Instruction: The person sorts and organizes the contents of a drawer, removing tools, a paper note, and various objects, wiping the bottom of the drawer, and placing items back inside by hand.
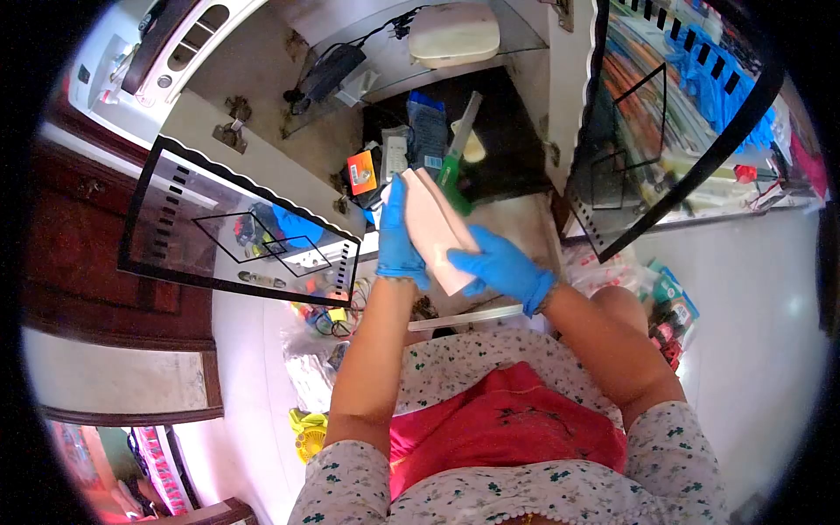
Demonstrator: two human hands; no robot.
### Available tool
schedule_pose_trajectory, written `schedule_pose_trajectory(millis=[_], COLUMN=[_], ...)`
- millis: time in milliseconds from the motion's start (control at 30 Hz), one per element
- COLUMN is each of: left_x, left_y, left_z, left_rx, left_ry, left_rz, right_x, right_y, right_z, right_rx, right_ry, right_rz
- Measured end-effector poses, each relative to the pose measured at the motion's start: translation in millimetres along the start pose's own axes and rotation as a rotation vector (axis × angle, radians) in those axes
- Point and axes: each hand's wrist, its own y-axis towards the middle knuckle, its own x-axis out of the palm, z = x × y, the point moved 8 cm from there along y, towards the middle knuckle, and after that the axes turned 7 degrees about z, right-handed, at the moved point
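In the upper middle of the frame, a beige cabinet point(521, 226) is seen standing open, with its left glass door point(236, 284) swung out to the left and its right glass door point(700, 179) to the upper right. Lower middle, a red cloth point(516, 429) is spread over floral-patterned clothing. Right around the centre, a flattish pale pink box-like thing point(437, 232) is held tilted in two blue gloves: its left side is gripped by the left hand point(395, 241), fingers pointing up, and its lower right edge is clasped by the right hand point(507, 269), thumb on the front. Just beyond it, a green-handled tool point(453, 166) is propped inside. Up top, a cream rounded case point(454, 35) is carried by a glass shelf point(516, 66). A blue packet point(427, 127), a white remote point(395, 153) and a little orange box point(360, 172) are bunched nearby.
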Motion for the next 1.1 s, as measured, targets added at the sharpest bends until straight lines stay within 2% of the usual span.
schedule_pose_trajectory(millis=[33,67,167,300,467,533,567,667,700,767,800,867,900,967,1000,1067,1100], left_x=[13,12,16,5,-2,-9,-15,-16,-25,-40,-45,-59,-70,-108,-132,-193,-209], left_y=[-9,-8,-3,0,5,6,12,6,7,8,7,1,1,5,13,37,47], left_z=[2,3,8,6,-1,-13,-30,-63,-67,-72,-71,-74,-77,-91,-103,-127,-136], left_rx=[-0.103,-0.102,-0.044,0.016,0.006,-0.071,-0.126,-0.125,-0.107,-0.169,-0.167,-0.185,-0.188,-0.197,-0.202,-0.215,-0.218], left_ry=[-0.082,-0.081,-0.016,0.021,-0.04,0.087,0.114,0.261,0.279,0.383,0.383,0.568,0.567,1.059,1.062,1.32,1.325], left_rz=[-0.085,-0.085,-0.145,-0.05,0.044,0.109,0.073,-0.027,0.024,-0.01,-0.006,0.029,0.032,0.024,0.025,0.089,0.085], right_x=[3,6,4,3,3,0,-4,-17,-20,-20,-23,-36,-42,-59,-60,-75,-79], right_y=[1,1,1,7,8,10,11,24,26,22,19,17,14,4,0,-7,-7], right_z=[3,4,5,13,19,21,24,33,36,63,65,41,43,14,5,-6,-7], right_rx=[0.005,0.008,-0.026,-0.04,0.071,0.093,0.115,0.108,0.109,0.348,0.348,-0.143,-0.14,-0.41,-0.405,-0.153,-0.15], right_ry=[0.039,0.079,0.093,0.131,0.172,0.185,0.196,0.276,0.277,-0.018,-0.018,-1.149,-1.149,-1.092,-1.088,-0.702,-0.698], right_rz=[-0.056,-0.11,-0.091,-0.078,-0.09,-0.033,0.024,0.065,0.065,-0.029,-0.034,0.047,0.043,0.342,0.341,0.347,0.351])
